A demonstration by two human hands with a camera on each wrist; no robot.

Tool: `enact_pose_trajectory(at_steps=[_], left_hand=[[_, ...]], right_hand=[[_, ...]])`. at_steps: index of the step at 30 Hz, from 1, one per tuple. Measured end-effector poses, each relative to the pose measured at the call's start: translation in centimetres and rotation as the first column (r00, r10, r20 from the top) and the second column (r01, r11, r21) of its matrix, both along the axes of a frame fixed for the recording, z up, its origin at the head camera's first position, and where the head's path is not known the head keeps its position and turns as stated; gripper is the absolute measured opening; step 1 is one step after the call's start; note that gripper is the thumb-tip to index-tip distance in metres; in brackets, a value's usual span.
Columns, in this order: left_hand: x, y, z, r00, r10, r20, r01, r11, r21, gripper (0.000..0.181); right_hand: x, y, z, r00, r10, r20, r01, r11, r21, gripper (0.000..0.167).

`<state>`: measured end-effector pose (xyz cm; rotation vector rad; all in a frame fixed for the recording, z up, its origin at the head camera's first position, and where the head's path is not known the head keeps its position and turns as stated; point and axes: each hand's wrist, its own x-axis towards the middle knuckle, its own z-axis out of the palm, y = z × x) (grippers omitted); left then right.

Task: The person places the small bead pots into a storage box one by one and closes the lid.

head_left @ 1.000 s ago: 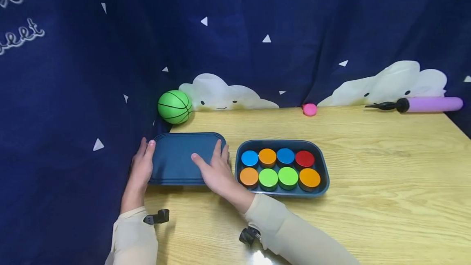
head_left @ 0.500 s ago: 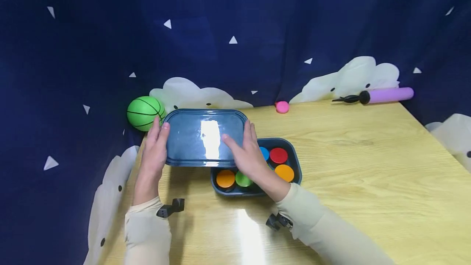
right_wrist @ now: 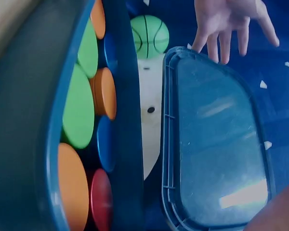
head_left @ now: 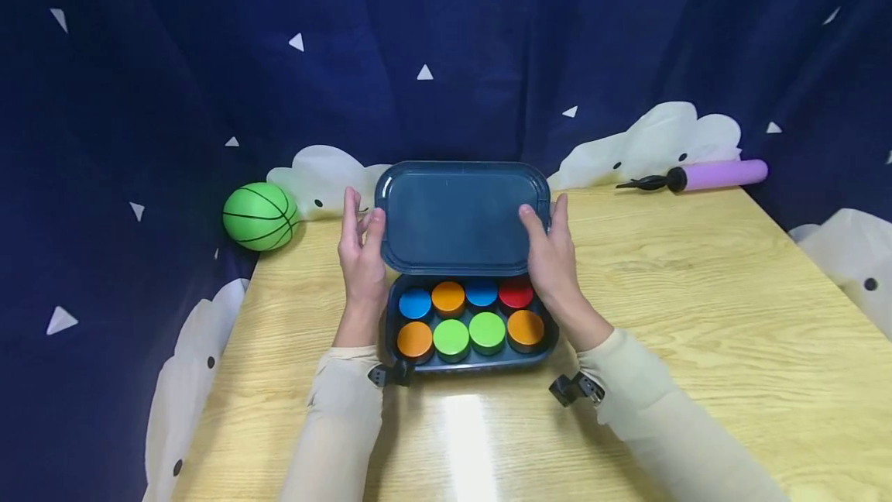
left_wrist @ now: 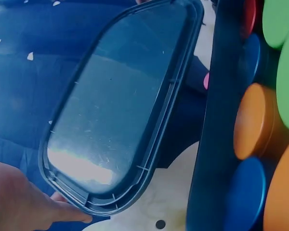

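A dark blue rectangular lid (head_left: 463,219) is held up, tilted, above the far side of a matching box (head_left: 470,365). In the box stand two rows of round-lidded pots, among them a red one (head_left: 516,292) and a light green one (head_left: 451,338). My right hand (head_left: 557,269) grips the lid's right end, thumb over its face, the other fingers partly hidden at the edge. At the lid's left edge is my left hand (head_left: 362,269), fingers straight and spread, thumb beside the rim. The right wrist view also shows these extended left-hand fingers (right_wrist: 225,45).
A green ball (head_left: 261,216) with black lines sits at the table's back left corner. Towards the back right lies a purple pump (head_left: 721,175) with a black nozzle. A dark blue curtain (head_left: 488,45) hangs behind and beside the wooden table (head_left: 697,293).
The lid has risen from left of the box and moved right, over the box's far side. Both hands went with it; my left hand's fingers are now spread. The head view has shifted.
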<state>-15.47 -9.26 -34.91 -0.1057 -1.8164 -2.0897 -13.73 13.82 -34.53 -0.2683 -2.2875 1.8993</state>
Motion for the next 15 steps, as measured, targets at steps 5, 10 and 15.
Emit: enact_pose_trajectory(at_steps=[5, 10, 15], left_hand=[[-0.4, 0.4, 0.0, 0.999, -0.025, -0.024, 0.029, 0.984, 0.177, 0.067], [-0.3, 0.5, -0.6, 0.996, -0.071, 0.061, 0.066, 0.995, 0.073, 0.062], [0.0, 0.1, -1.2, 0.993, -0.085, 0.083, 0.086, 0.996, -0.004, 0.055]], right_hand=[[-0.4, 0.7, -0.4, 0.993, -0.062, -0.096, 0.052, 0.993, -0.103, 0.077], [-0.2, 0.9, -1.1, 0.988, -0.095, -0.122, 0.086, 0.993, -0.077, 0.07], [-0.1, 0.9, -2.3, 0.983, -0.087, -0.16, 0.08, 0.995, -0.054, 0.065]])
